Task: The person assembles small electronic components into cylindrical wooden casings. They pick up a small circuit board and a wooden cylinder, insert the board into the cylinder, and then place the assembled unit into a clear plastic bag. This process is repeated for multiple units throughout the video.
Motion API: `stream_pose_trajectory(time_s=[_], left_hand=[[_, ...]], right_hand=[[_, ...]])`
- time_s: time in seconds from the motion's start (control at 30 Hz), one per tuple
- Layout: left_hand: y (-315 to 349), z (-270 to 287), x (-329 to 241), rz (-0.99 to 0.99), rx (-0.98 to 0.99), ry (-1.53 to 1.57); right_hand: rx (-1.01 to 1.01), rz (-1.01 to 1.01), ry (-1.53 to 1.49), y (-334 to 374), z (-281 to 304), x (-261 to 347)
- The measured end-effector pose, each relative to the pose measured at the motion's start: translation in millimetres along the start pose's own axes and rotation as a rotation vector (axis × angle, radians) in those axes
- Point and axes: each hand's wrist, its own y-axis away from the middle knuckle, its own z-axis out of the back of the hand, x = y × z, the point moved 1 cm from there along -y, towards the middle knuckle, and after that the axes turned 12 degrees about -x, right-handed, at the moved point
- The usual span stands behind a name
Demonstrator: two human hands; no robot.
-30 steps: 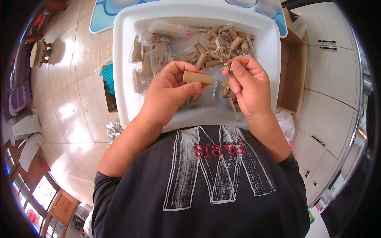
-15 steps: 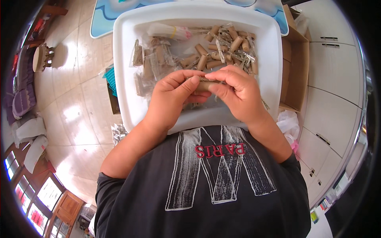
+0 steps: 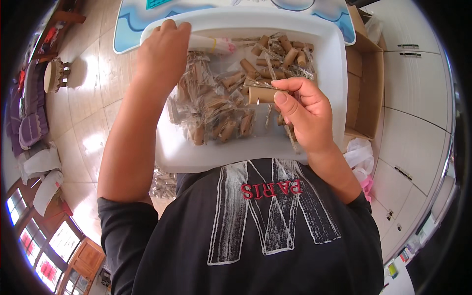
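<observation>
In my right hand (image 3: 305, 110) a short brown cardboard tube (image 3: 263, 95) is pinched between thumb and fingers, above the white plastic tub (image 3: 344, 98). Thin brownish strands lie along the tube's far side, and a small shiny point shows at its near edge. My left hand (image 3: 164, 51) reaches to the tub's far left corner, beside a stack of clear plastic bags (image 3: 214, 45). Its fingers are curled; the fingertips and anything between them are hidden. Loose brown tubes (image 3: 291, 56) with strands lie in the tub's far right part. Bagged tubes (image 3: 211, 110) fill the left and middle.
Behind the tub is a blue-and-white patterned table (image 3: 130, 29). An open cardboard box (image 3: 361, 83) stands to the right, before white cabinets (image 3: 413, 83). White plastic bags (image 3: 359, 155) lie near my right elbow. A round stool (image 3: 53, 75) stands on the tiled floor at left.
My left hand has let go of the tube and moved to the far left corner. My right hand keeps the tube, slightly right of before. The bagged tubes now show in full.
</observation>
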Motion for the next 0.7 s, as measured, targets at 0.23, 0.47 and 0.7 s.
stream_pose_trajectory(time_s=[0.23, 0.47, 0.7], left_hand=[[12, -10, 7, 0.027, 0.128, 0.489], [9, -12, -4, 0.286, 0.122, 0.505], [-7, -15, -14, 0.250, 0.329, 0.147]], right_hand=[[-0.013, -0.009, -0.051, -1, 2, 0], [0.006, -0.033, -0.058, -1, 1, 1], [0.004, -0.027, -0.040, 0, 2, -1]])
